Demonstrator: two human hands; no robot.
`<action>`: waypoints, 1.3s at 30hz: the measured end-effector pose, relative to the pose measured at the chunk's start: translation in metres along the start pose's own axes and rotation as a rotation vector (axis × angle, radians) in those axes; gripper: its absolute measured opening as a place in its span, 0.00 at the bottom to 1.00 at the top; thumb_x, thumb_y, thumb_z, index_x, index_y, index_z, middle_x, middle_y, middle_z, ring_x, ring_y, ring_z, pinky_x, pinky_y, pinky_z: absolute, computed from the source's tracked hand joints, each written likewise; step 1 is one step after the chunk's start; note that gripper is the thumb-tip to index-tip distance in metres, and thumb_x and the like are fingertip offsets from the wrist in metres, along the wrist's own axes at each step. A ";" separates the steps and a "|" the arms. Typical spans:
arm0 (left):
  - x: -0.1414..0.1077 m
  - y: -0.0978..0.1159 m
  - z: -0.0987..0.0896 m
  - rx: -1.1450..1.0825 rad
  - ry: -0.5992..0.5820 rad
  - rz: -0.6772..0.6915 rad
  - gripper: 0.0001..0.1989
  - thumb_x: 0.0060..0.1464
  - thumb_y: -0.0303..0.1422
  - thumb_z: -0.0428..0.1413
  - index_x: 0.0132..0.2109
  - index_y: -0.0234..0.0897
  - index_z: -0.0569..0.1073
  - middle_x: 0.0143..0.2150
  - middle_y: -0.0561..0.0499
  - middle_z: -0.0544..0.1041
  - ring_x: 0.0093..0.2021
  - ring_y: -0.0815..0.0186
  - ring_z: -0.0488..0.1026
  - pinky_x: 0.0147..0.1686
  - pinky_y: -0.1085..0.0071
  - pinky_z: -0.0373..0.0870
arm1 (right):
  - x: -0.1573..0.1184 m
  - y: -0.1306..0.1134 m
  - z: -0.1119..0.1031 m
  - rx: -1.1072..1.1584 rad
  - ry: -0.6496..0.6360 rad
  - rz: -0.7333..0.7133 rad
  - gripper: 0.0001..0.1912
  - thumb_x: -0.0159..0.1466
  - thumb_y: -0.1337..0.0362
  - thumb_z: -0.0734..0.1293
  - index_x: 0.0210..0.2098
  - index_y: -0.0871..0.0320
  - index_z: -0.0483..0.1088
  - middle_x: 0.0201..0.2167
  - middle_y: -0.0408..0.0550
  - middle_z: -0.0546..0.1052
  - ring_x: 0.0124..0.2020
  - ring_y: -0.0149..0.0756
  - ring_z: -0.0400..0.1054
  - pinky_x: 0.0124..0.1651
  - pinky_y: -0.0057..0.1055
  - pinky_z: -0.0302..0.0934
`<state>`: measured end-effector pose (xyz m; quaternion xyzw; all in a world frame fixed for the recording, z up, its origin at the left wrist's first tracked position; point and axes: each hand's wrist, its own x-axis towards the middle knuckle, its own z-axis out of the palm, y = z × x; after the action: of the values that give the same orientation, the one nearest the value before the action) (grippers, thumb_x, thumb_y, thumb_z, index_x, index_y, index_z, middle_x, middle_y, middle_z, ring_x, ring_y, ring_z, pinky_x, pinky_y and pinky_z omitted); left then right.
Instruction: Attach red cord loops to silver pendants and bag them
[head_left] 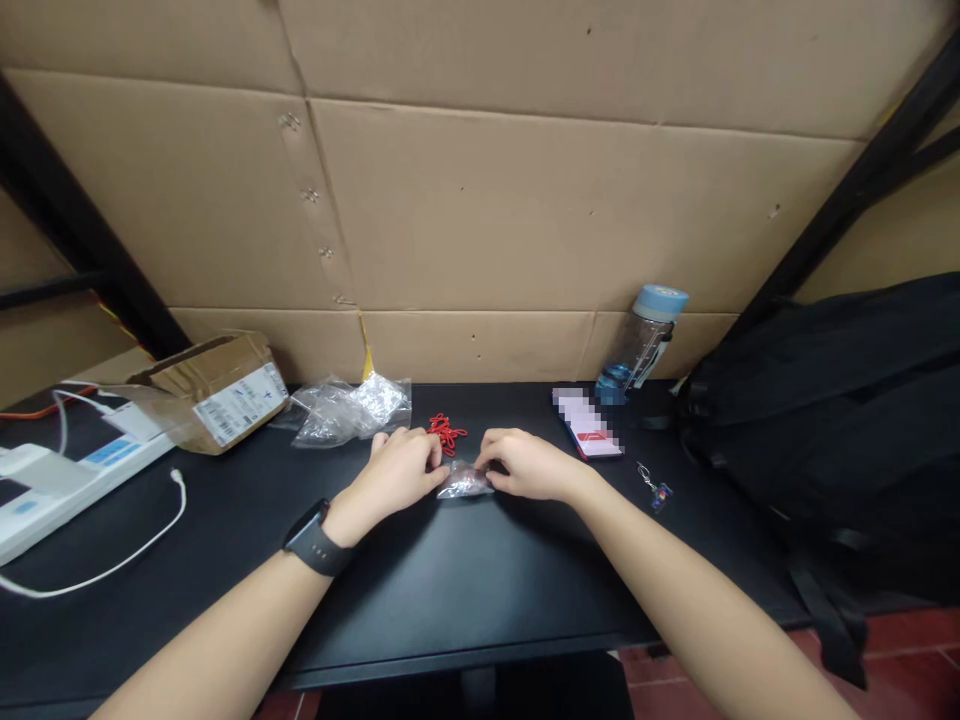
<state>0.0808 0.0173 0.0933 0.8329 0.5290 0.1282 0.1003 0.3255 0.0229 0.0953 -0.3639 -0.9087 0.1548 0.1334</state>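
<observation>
A small clear plastic bag [463, 480] lies on the black table, with something reddish faintly visible inside. My left hand [401, 468], below a dark wristwatch, pinches the bag's left edge between thumb and fingers. At the bag's right edge, my right hand [520, 463] grips it with curled fingers. Just behind the bag is a small heap of red cords [448, 434], near the fingertips of my left hand.
Crumpled clear bags [337, 410] and an open cardboard box [217, 390] sit at left, beside a white power strip [75, 495] with cables. To the right are a phone [587, 422], a keychain [660, 496], a water bottle [641, 340] and a black backpack [832, 420].
</observation>
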 end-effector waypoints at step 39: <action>-0.001 -0.003 0.008 -0.052 0.068 0.267 0.14 0.62 0.29 0.53 0.52 0.49 0.76 0.49 0.52 0.81 0.51 0.58 0.73 0.49 0.60 0.55 | -0.004 -0.011 -0.011 0.052 0.011 0.097 0.25 0.63 0.66 0.68 0.59 0.49 0.68 0.45 0.44 0.82 0.45 0.41 0.76 0.44 0.31 0.62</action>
<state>0.0802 0.0180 0.0852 0.8882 0.4129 0.1822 0.0857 0.3260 0.0146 0.1091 -0.4050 -0.8848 0.1828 0.1402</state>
